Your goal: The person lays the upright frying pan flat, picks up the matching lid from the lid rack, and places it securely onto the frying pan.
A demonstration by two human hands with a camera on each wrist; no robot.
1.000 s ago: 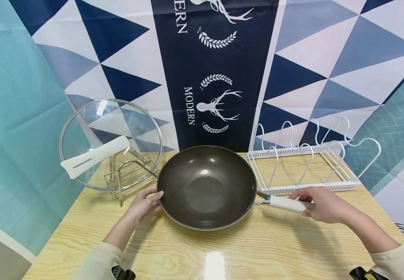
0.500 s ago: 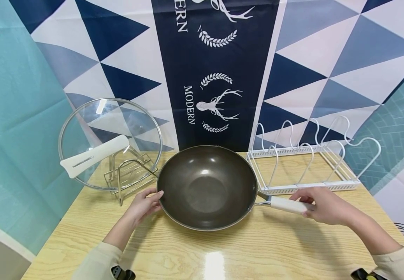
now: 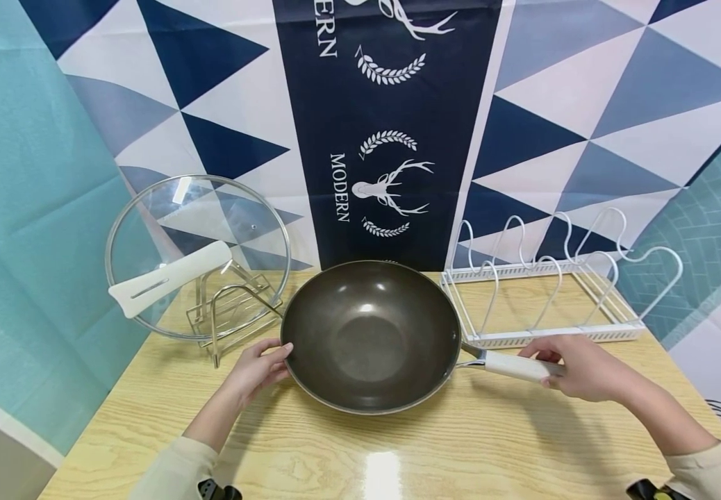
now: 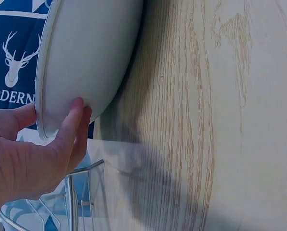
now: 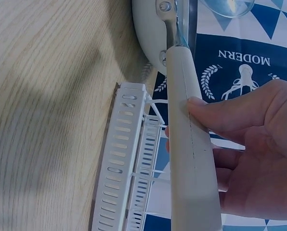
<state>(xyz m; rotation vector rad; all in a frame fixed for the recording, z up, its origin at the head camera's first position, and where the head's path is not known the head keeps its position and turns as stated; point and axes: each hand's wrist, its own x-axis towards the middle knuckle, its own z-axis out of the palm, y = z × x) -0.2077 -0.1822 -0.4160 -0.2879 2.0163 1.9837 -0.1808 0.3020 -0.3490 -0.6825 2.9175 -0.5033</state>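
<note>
We pinch the wok [image 3: 369, 340] at nine o'clock with our left hand [image 3: 260, 369]; our right hand [image 3: 584, 369] pinches its cream handle [image 3: 513, 364] at three.

We took this for a kitchen corner, going by the cookware: a dark wok [image 3: 369, 347], a glass lid [image 3: 210, 232] upright in a wire stand [image 3: 213, 326], and a white pan rack [image 3: 492, 340], all on a wood-grain table [image 3: 310, 451]. Behind them we saw a wall covering [image 3: 235, 90] printed with blue triangles and the word MODERN, creased like sheeting. Whether it belonged to a home, we could not tell.
</note>
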